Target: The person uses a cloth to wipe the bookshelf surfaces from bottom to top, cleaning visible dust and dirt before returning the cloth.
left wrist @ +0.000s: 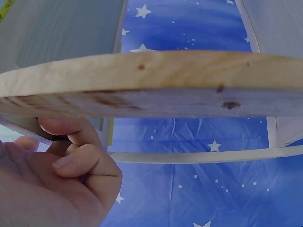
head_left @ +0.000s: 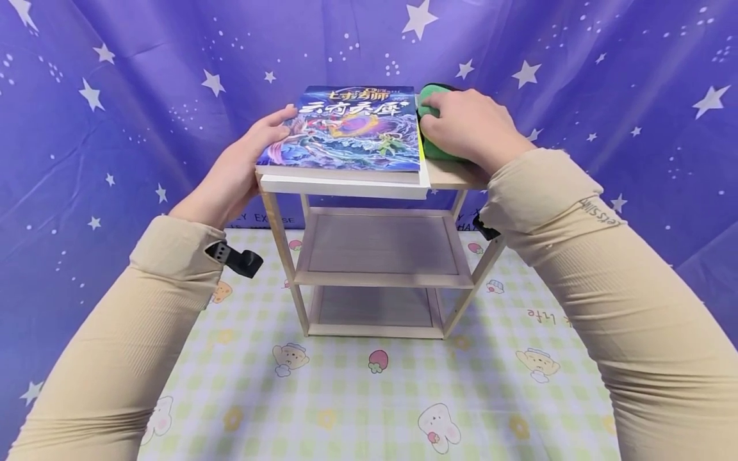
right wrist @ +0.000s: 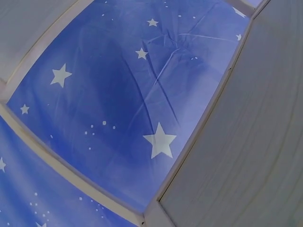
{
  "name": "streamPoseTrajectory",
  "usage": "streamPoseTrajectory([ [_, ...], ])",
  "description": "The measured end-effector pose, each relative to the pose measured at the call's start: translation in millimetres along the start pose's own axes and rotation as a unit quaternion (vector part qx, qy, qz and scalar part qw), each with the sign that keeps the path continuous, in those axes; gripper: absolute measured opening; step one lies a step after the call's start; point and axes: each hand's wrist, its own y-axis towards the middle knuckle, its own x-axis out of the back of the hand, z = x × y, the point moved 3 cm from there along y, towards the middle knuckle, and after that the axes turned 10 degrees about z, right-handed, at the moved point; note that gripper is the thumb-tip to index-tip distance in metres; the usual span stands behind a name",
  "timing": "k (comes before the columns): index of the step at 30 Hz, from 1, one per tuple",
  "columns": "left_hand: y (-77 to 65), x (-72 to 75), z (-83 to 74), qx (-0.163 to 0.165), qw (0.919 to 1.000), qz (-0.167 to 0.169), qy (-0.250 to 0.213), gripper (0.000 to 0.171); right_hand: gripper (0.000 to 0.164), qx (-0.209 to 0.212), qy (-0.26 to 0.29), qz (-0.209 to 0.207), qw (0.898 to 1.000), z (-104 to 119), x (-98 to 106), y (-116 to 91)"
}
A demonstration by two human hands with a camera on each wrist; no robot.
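A book (head_left: 352, 137) with a blue fantasy cover lies on a white-edged book or board (head_left: 346, 187) on top of a small wooden rack (head_left: 380, 278). My left hand (head_left: 245, 160) grips the rack's top left side, two digits reaching the book's left edge. In the left wrist view, curled fingers (left wrist: 87, 156) of that hand show below a wooden bar (left wrist: 189, 71); some fingertips are hidden. To the right of the book, my right hand (head_left: 469, 125) holds a green soft-looking item (head_left: 438, 150) with a black part. The right wrist view does not show the hand.
The rack has two lower shelves, one a middle shelf (head_left: 380, 243). It stands on a green checked tablecloth (head_left: 346, 397) with cartoon prints. A purple curtain (head_left: 161, 83) with white stars hangs close behind. Yellow with dark marks (left wrist: 5, 8) shows in the left wrist view.
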Motion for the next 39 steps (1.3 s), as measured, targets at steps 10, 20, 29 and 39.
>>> streamPoseTrajectory([
  [10, 1.4, 0.4, 1.2, -0.003, 1.0, -0.007, 0.006, 0.051, 0.05, -0.023, 0.015, -0.007, 1.0, -6, 1, -1],
  [20, 0.7, 0.6, -0.3, -0.009, 0.9998, -0.012, 0.01, 0.049, 0.057, -0.012, 0.025, -0.008, 1.0, -14, 2, -15],
  [29, -0.6, -0.6, -0.9, -0.007, 0.9997, -0.021, 0.01, 0.047, 0.059, 0.008, 0.054, -0.062, 0.997, -18, 9, -47],
  [39, -0.7, -2.5, 3.2, -0.011, 0.9997, -0.02, -0.004, 0.047, 0.05, 0.04, 0.177, -0.146, 0.973, -41, 9, -77],
])
